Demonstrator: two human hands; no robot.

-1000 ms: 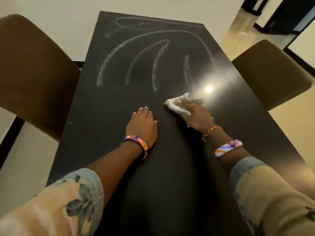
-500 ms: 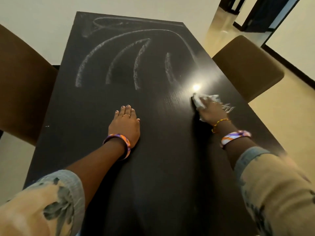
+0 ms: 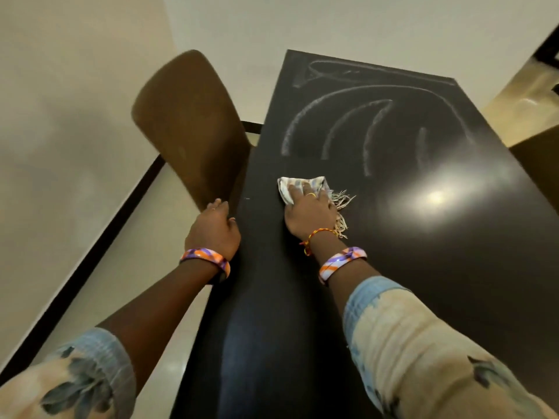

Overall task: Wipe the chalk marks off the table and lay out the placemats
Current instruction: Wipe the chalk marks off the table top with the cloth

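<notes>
A pale, plain wall [image 3: 363,28] fills the top of the view from 10 to 2 o'clock, and a glossy cream floor [image 3: 99,252] spreads across the left side, edged by a dark baseboard strip [image 3: 90,252] running diagonally from 7 o'clock toward the centre. A long black table [image 3: 438,282] takes up the centre and right, stretching from 6 o'clock away to 12 o'clock, with a bright reflection of a ceiling light at about 3 o'clock. A brown rounded chair back [image 3: 190,125] stands against the table's left edge at 10 o'clock; the corner of another brown chair [image 3: 538,164] shows at the right edge at 2 o'clock.

White chalk marks [image 3: 372,122] cover the far half of the table at 1 o'clock: a wide arch with shorter curved strokes nested under it, and a flattened loop beyond it near the far end. The near half of the tabletop looks dark and unmarked.

Near the centre, the right hand [image 3: 308,213] presses flat on a small pale cloth [image 3: 298,186] with frayed fringe, fingers spread on top of it, just short of the lowest chalk strokes. The left hand [image 3: 213,228], at 9 o'clock from the cloth, rests on the table's left edge beside the chair, fingers curled over the edge, holding nothing loose. Both wrists wear orange-and-purple bangles below rolled, patterned sleeves.
</notes>
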